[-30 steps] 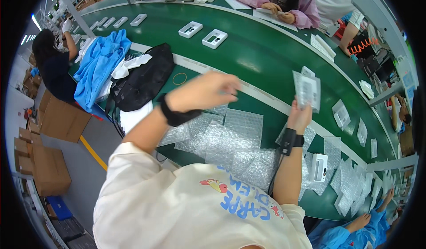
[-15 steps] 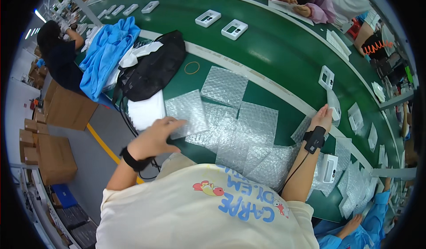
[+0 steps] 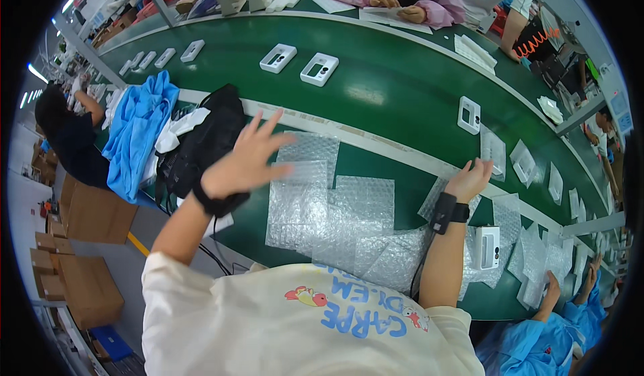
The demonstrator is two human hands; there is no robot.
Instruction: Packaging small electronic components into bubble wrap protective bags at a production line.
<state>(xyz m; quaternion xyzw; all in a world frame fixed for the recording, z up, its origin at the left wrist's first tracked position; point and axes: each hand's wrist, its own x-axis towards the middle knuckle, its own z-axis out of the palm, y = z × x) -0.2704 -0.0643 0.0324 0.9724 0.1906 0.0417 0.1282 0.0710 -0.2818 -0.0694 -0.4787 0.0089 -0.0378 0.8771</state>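
My left hand (image 3: 247,156) is raised over the near side of the green table, fingers spread and nothing in them. Just right of it lies a group of clear bubble-wrap bags (image 3: 362,205), partly overlapping. My right hand (image 3: 469,179) is at the belt's near edge, its fingers apart and slightly bent, with nothing visible in it. Beyond its fingertips, a white device housing in a clear bag (image 3: 494,152) rests on the belt. An unwrapped white housing (image 3: 488,247) lies on bubble wrap beside my right forearm.
More white housings (image 3: 319,69) sit along the green conveyor belt (image 3: 382,108). A black bag (image 3: 208,134) and blue cloth (image 3: 142,134) are heaped on the left. A person in blue (image 3: 537,336) works at the right; a person in pink sleeves (image 3: 436,7) sits across.
My left hand has risen away from me and its fingers have spread. The leftmost bubble-wrap bag has shifted right onto the others. My right hand has come away from the bagged housing. The view has shifted.
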